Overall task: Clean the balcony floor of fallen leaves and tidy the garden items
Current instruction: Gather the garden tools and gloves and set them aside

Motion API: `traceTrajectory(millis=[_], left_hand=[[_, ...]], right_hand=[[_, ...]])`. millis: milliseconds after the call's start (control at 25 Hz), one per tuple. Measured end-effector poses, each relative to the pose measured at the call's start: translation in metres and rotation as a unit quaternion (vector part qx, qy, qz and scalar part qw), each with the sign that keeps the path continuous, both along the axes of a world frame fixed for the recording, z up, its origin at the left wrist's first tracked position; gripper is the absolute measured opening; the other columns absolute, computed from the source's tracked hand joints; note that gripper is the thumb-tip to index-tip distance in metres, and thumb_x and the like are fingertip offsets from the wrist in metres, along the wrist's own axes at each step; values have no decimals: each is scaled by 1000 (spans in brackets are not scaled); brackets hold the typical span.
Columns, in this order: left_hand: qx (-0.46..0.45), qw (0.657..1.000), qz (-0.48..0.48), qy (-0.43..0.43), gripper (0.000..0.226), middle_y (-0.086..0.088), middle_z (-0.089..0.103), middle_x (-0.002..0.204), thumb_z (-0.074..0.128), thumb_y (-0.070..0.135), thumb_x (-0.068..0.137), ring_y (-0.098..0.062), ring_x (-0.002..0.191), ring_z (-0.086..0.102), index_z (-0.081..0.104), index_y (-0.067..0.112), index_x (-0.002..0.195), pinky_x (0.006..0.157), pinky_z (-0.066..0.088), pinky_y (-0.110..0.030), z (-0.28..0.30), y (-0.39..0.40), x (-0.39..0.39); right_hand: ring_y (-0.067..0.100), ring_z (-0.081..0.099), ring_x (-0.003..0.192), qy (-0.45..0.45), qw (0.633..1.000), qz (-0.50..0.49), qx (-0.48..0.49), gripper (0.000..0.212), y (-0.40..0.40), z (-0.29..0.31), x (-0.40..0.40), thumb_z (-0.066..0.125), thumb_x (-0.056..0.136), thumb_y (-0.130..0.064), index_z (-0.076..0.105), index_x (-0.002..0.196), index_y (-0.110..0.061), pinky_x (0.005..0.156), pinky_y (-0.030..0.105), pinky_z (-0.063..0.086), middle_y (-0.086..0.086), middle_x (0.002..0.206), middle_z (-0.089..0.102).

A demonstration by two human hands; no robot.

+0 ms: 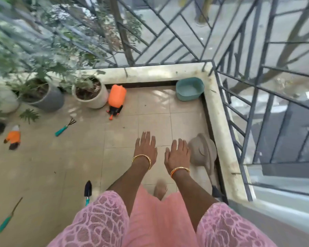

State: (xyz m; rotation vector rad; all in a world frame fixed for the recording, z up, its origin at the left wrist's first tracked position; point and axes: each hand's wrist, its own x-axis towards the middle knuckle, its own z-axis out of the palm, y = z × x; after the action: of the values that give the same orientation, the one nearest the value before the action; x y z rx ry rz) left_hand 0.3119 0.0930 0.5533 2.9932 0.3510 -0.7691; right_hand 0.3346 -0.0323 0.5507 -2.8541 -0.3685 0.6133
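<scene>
Both hands, left hand (146,148) and right hand (177,153), hung flat with grip released over the balcony floor (61,166), holding nothing. Orange sprayer (116,98) lay beside white pot (90,92); hand rake (65,126), trowel (87,191) well apart; teal basin (189,89) in corner.

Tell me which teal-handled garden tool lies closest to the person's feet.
The black-bladed trowel, lying beside the pink sleeve at the person's left. The hand rake lies up by the pots, and the thin weeder lies far out to the left.
</scene>
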Motion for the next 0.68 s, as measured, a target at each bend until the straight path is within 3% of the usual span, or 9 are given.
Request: traceTrajectory(millis=[320, 680], left_hand=[[0, 975, 222, -9, 59, -15, 0, 159, 26, 35, 102, -29, 147, 3, 8, 9, 152, 118, 13, -42, 26, 109, -114], [19, 968, 248, -29, 58, -13, 11, 158, 34, 32, 100, -29, 145, 10, 14, 11, 150, 115, 18, -42, 32, 212, -187]], right_hand=[[33, 17, 142, -34, 978, 206, 13, 52, 122, 25, -64, 33, 98, -34, 31, 142, -6, 112, 45, 18, 17, 151, 25], [33, 22, 139, -81, 957, 279, 23, 48, 246, 38, -125, 36, 96, -28, 37, 138, -6, 109, 45, 23, 19, 148, 30]])
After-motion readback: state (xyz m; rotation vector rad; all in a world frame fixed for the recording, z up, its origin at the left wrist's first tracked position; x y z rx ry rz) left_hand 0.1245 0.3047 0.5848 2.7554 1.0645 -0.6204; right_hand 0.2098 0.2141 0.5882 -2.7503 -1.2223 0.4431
